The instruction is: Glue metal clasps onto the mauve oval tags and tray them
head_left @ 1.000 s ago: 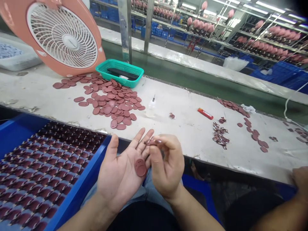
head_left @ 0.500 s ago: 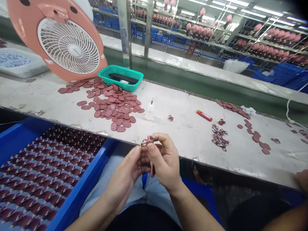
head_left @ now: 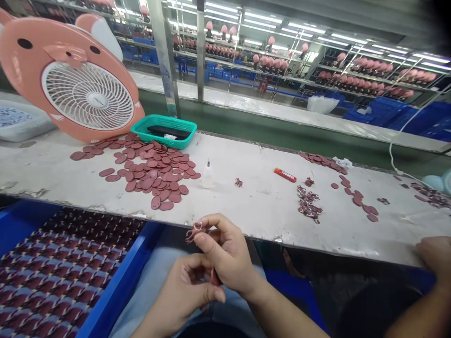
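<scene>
My right hand [head_left: 225, 253] pinches a small reddish-brown figure [head_left: 193, 232] between thumb and forefinger, just past the table's front edge. Below it, my left hand [head_left: 190, 286] is closed with its fingertips near a reddish-brown oval piece [head_left: 214, 277] under my right palm; what the left fingers hold is hidden. Many flat oval pieces [head_left: 155, 164] are heaped on the white table. A small clear bottle with a needle tip [head_left: 208, 176] stands beside them. One similar figure [head_left: 238, 182] lies right of the bottle, and several more [head_left: 309, 203] form a cluster farther right.
A pink fan [head_left: 95, 98] stands behind the heap, beside a green basket [head_left: 188, 142]. A red packet [head_left: 285, 175] lies on the table [head_left: 260, 211]. The blue bin [head_left: 137, 253] at lower left holds rows of dark red pieces. Another person's hand [head_left: 435, 253] rests at the right edge.
My left hand has moved down from the small figure toward the oval piece. My right hand still pinches the figure, and the camera view has shifted.
</scene>
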`<state>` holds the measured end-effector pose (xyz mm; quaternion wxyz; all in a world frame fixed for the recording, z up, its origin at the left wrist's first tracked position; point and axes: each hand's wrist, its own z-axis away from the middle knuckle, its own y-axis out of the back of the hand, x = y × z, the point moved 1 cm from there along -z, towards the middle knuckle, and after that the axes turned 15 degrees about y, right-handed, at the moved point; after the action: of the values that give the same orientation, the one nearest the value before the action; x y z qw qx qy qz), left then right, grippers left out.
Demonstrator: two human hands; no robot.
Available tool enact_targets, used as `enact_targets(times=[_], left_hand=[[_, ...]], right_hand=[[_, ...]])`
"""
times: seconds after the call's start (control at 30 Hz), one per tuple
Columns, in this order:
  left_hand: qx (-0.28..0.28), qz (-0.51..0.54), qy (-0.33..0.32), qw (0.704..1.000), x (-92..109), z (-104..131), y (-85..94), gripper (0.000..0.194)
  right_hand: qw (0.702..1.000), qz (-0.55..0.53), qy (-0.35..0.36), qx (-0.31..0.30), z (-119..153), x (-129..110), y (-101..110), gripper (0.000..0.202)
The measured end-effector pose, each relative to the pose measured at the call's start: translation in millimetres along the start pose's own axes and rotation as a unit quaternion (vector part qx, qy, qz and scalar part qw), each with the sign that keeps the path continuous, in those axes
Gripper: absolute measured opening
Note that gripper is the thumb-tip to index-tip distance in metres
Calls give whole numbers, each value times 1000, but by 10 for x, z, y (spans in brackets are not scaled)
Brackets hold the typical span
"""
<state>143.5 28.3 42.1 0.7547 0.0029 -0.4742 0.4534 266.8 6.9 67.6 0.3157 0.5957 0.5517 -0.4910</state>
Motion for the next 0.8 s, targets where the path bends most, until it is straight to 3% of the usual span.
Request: enact_targets(times=[0.17,0.3,0.4,0.53,0.6,0.8], left_hand=[[-46,47,78,995,-21,93,43,58],[-49,97,122,987,-42,111,34,51],[-60,137,131,980,-103,94,53,47],[-103,185,111,971,-168,118,120,38],[-116,202,90,968,-164,158,151,38],[-119,221,12,968,-110,265,187,39]], right_hand=[[993,71,90,-26,-10,-49,-11,21],[970,147,187,-42,-2,-78,-36,12],[961,164,221,-40,36,-68,-33,12],[979,119,156,59,170,-141,54,16],[985,99,113,80,251,-246,94,19],[983,151,93,-41,329,-517,39,17]])
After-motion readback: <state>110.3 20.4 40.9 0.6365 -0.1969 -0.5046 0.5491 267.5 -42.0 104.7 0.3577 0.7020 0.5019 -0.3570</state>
